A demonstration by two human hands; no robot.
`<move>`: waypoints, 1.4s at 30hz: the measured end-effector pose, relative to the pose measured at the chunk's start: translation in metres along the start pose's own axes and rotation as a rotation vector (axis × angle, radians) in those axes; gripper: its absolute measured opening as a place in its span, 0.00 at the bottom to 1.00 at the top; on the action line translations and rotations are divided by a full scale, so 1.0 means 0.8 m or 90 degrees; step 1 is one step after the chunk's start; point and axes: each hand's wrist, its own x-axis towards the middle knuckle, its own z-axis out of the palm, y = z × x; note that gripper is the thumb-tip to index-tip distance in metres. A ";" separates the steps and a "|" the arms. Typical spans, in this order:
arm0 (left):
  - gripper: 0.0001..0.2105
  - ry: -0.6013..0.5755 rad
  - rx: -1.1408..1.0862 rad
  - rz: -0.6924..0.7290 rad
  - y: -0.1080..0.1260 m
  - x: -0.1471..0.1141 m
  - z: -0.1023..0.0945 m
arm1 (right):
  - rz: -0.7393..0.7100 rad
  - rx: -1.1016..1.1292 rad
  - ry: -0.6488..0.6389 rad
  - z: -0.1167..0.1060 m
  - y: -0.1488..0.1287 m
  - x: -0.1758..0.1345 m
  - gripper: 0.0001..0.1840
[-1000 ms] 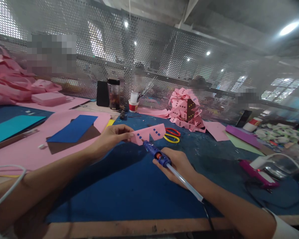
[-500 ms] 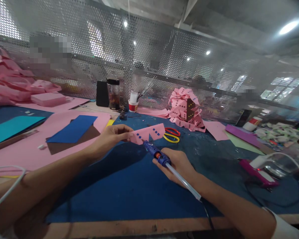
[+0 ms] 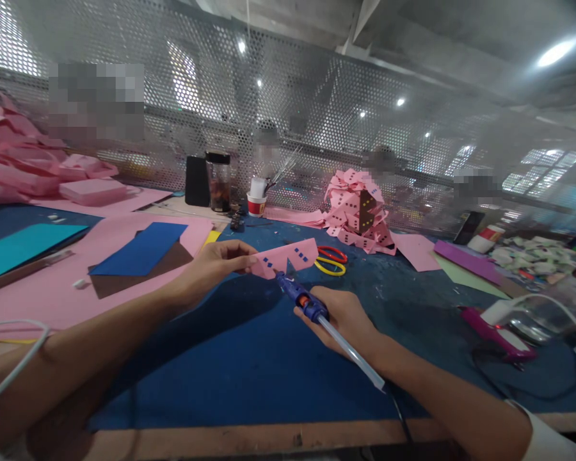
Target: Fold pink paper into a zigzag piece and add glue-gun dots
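Between thumb and fingers, my left hand (image 3: 223,261) pinches the left end of a notched pink paper piece (image 3: 273,259) dotted with small dark blue squares. My right hand (image 3: 343,314) is wrapped round a blue glue gun (image 3: 301,297). Its nozzle meets the lower edge of the pink piece, close to the notch. A clear glue stick (image 3: 350,351) sticks out of the gun's back end. Behind the piece lie scissors with one red and one yellow handle loop (image 3: 331,266); their blades are hidden.
A heap of dotted pink pieces (image 3: 360,211) sits at the back. A jar (image 3: 219,182) and a red-white cup (image 3: 256,203) stand by the perforated screen. Blue card (image 3: 141,248) lies on pink sheets at left. A magenta power strip (image 3: 499,336) with cables is at right.
Both hands and the pink piece stay almost where they were. The rear end of the glue stick has shifted very slightly toward the gun.
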 end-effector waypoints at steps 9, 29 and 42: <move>0.10 0.002 -0.001 -0.009 0.002 -0.001 0.000 | -0.003 -0.014 0.006 0.002 -0.001 0.000 0.15; 0.10 0.005 0.007 0.010 -0.002 0.000 0.000 | -0.004 -0.004 -0.016 -0.001 -0.003 0.002 0.15; 0.10 -0.004 0.008 0.012 -0.001 0.000 -0.001 | -0.003 0.005 -0.025 -0.002 -0.003 0.003 0.15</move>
